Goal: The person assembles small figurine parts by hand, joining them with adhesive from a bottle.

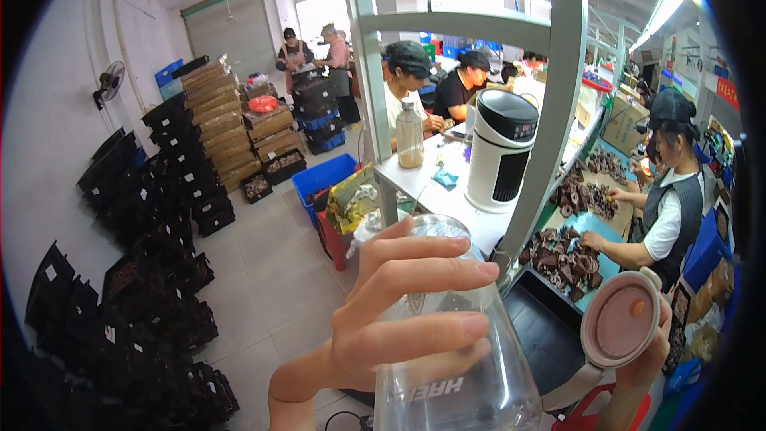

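Note:
A clear plastic water bottle (503, 367) with pale lettering fills the lower middle, close to me. My left hand (407, 303) is wrapped round it from the left, fingers across its upper part. The bottle's round mouth (437, 225) is uncovered. To its right, my right hand (656, 343) holds the round pink lid (621, 321), its inner side turned toward me. A pale strap (573, 387) runs from the lid toward the bottle. Most of my right hand is hidden behind the lid.
Behind the bottle, a white table (435, 179) bears a white-and-black heater-like appliance (503, 152) and another bottle (410, 134). A metal post (550, 112) rises nearby. At right, a co-worker (670, 191) handles dark brown pieces (562, 259). Black crates (159, 271) stack at left; a blue bin (323, 175) stands mid-floor.

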A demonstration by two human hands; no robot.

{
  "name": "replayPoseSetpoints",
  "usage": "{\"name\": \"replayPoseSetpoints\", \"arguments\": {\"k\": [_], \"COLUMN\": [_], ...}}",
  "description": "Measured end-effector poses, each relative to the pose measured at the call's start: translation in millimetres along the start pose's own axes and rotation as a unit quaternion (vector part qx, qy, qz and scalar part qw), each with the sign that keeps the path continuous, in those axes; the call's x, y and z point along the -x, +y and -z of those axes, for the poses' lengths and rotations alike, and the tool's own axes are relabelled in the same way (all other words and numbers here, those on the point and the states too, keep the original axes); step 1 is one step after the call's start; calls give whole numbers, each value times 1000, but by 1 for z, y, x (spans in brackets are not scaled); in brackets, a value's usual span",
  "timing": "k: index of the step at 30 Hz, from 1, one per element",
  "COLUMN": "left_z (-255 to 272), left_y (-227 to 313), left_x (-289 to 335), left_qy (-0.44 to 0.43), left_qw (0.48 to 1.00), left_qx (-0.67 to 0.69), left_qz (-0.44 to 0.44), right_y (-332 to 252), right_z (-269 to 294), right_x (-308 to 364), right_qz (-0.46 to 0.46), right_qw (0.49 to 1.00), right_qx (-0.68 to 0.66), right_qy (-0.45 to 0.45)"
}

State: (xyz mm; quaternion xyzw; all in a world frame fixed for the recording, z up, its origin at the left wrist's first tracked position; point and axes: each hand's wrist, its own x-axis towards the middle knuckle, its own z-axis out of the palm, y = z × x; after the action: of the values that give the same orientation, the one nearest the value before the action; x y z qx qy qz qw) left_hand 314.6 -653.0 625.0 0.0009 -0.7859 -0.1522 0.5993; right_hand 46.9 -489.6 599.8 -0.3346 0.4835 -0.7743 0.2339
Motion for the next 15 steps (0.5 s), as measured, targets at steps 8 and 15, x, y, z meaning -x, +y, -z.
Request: {"name": "replayPoseSetpoints", "arguments": {"k": [8,15], "left_z": [-23,-20], "left_y": [-27,-32], "left_x": [56,103], "left_qy": [2,-144], "left_qw": [981,846], "left_qx": [149,251], "left_qz": [127,448], "right_y": [-10,-4], "right_z": [-31,-97], "right_x": [-16,-43], "right_qz": [49,71], "right_qw": [997,913], "right_qx": [55,251], "right_qy": [-23,-315]}}
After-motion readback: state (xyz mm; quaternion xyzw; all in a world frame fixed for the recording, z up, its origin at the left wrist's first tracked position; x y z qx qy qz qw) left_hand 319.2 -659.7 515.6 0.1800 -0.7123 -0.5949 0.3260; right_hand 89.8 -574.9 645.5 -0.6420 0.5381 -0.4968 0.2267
